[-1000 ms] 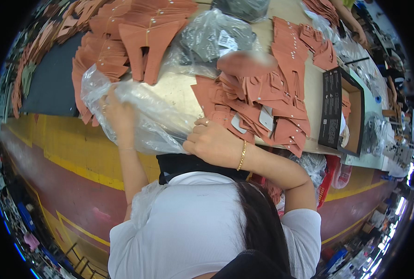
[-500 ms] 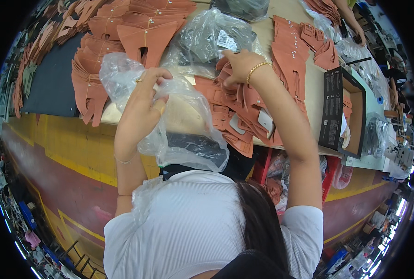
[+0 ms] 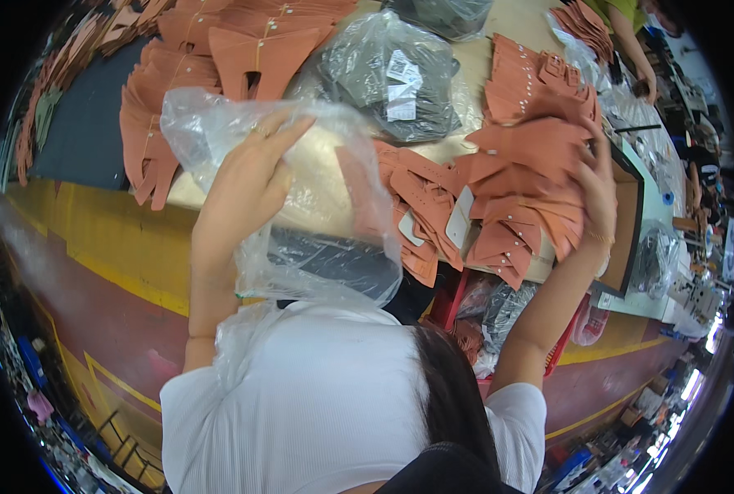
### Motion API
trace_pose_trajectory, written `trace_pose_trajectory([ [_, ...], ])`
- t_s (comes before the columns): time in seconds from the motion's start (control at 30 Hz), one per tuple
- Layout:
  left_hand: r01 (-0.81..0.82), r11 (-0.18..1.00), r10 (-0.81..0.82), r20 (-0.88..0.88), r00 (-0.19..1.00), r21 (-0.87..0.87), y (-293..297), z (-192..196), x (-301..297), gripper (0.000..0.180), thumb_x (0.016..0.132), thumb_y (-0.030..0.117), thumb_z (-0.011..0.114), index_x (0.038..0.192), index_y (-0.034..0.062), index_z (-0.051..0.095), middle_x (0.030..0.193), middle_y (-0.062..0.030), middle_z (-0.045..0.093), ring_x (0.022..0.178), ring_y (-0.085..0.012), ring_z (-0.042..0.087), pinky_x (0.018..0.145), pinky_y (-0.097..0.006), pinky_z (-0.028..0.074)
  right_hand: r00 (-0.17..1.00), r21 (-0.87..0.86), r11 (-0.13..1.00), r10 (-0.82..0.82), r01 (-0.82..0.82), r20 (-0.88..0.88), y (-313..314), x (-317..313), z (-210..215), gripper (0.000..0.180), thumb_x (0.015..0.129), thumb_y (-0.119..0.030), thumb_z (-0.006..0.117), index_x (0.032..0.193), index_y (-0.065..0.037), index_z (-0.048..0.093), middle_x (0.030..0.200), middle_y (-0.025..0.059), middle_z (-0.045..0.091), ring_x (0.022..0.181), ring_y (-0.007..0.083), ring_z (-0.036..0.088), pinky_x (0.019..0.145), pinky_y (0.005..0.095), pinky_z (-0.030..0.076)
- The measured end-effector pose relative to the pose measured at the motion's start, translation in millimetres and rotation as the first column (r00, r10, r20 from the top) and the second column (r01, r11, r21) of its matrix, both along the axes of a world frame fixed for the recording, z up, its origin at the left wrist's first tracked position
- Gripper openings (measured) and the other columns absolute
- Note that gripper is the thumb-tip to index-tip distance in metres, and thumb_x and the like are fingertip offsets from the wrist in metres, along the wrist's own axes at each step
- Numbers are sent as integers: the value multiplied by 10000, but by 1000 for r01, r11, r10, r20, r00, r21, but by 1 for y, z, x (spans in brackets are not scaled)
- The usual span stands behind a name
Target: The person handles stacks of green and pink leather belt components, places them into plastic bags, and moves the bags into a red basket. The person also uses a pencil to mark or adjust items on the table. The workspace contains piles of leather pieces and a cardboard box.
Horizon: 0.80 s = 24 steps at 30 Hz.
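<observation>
My left hand is closed on the upper part of a clear plastic bag, which hangs wide over the table's front edge. My right hand grips the right side of a stack of orange-brown leather pieces, its fingers slightly smeared by motion. The stack's layers are bent and fanned out. Between the hands lie loose orange-brown straps, some with white pieces among them. The bag partly covers the leather near it.
Bundled leather pieces fill the back left, beside a dark board. A grey plastic-wrapped bundle sits at the back. On the right stands an open black box. Below the table edge is a red crate. Another person's arm reaches in at far right.
My right hand has moved right, from the straps in the middle to the leather stack, whose pieces are now bent and shifted. My left hand keeps the bag.
</observation>
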<state>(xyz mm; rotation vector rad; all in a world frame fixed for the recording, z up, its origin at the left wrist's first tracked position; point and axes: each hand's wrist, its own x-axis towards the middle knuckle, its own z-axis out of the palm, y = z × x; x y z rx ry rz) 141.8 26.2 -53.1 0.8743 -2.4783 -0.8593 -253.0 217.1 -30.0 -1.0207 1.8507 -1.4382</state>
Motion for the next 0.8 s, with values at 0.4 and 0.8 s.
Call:
trace_pose_trajectory([
  [0.4, -76, 936, 70, 28, 997, 342, -17, 26, -10, 777, 750, -17, 515, 1499, 61, 323, 1320, -268, 528, 1061, -324, 601, 935, -391, 455, 908, -220, 968, 199, -122, 370, -44, 134, -27, 587, 823, -46, 596, 1368, -38, 376, 1174, 100, 536, 1050, 137, 546, 876, 274, 477],
  [0.8, -19, 860, 227, -348, 910, 510, -9, 25, 39, 943, 677, -70, 467, 1557, 83, 166, 1559, -176, 296, 584, -35, 497, 479, -188, 450, 996, -415, 909, -17, -20, -85, -108, 199, -42, 489, 808, -72, 665, 1254, -69, 463, 1132, 111, 528, 997, 203, 583, 859, 337, 505],
])
